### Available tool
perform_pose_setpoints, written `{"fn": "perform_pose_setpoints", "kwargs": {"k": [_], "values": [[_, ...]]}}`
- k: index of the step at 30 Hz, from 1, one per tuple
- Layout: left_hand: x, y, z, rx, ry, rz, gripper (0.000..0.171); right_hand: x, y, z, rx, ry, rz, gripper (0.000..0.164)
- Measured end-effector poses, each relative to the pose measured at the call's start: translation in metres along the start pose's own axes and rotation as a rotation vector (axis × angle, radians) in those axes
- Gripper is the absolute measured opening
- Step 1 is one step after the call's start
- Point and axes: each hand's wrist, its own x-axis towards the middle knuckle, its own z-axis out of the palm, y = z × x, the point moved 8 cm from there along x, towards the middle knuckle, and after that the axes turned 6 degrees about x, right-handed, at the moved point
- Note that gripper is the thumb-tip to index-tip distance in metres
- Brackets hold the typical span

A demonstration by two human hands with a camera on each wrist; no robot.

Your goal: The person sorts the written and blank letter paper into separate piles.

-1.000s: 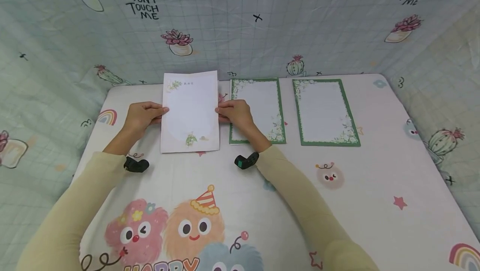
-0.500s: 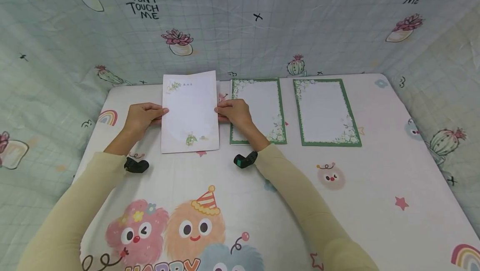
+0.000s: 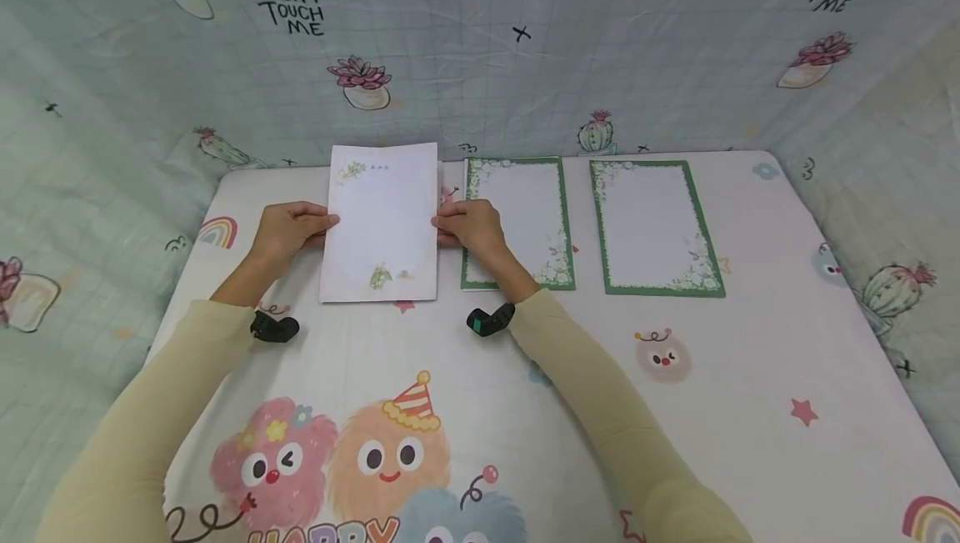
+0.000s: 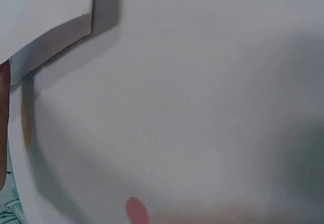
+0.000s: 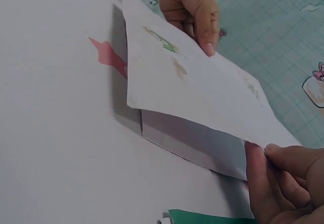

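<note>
A white sheet of paper (image 3: 380, 226), printed with small green plant sprigs and a short line of tiny text, is held upright at the table's left rear. My left hand (image 3: 291, 230) pinches its left edge, thumb in front. On the opposite edge, my right hand (image 3: 476, 228) grips it between thumb and fingers. In the right wrist view, a second white layer (image 5: 187, 138) shows beneath the top sheet, with a gap between them; whether they are joined cannot be told. Only the paper's corner (image 4: 55, 11) and part of a finger (image 4: 4, 123) appear in the left wrist view.
Two green-bordered floral sheets lie flat to the right: a nearer one (image 3: 525, 193), partly covered by my right hand and forearm, and a farther one (image 3: 652, 226). The tablecloth (image 3: 750, 343) carries cartoon prints. A patterned fabric curtain (image 3: 450, 42) rises behind the table.
Both hands keep their hold on the paper. The paper shifts only very slightly in place, and the head view drifts a little. The green-bordered sheets stay put.
</note>
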Motion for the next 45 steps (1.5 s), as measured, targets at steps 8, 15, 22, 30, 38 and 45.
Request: {"fn": "perform_pose_setpoints", "kwargs": {"k": [8, 15, 22, 30, 38, 45], "values": [[0.0, -0.006, -0.002, -0.024, -0.006, 0.041, 0.039, 0.002, 0.004, 0.002, 0.002, -0.01, 0.011, 0.018], [-0.001, -0.008, -0.002, -0.04, 0.013, 0.076, 0.034, 0.0, 0.002, 0.001, -0.039, -0.015, -0.014, 0.017], [0.0, -0.006, -0.001, 0.002, 0.034, 0.08, 0.037, 0.004, 0.002, 0.0, -0.055, 0.016, -0.049, 0.017], [0.009, -0.008, 0.005, 0.034, 0.04, 0.065, 0.037, 0.006, -0.003, -0.003, -0.107, 0.044, -0.081, 0.015], [0.012, -0.006, 0.009, 0.032, 0.027, 0.06, 0.04, 0.01, -0.006, -0.004, -0.186, 0.088, -0.095, 0.014], [0.017, -0.007, 0.009, 0.041, 0.029, 0.045, 0.038, 0.01, -0.009, -0.003, -0.241, 0.097, -0.124, 0.014]]}}
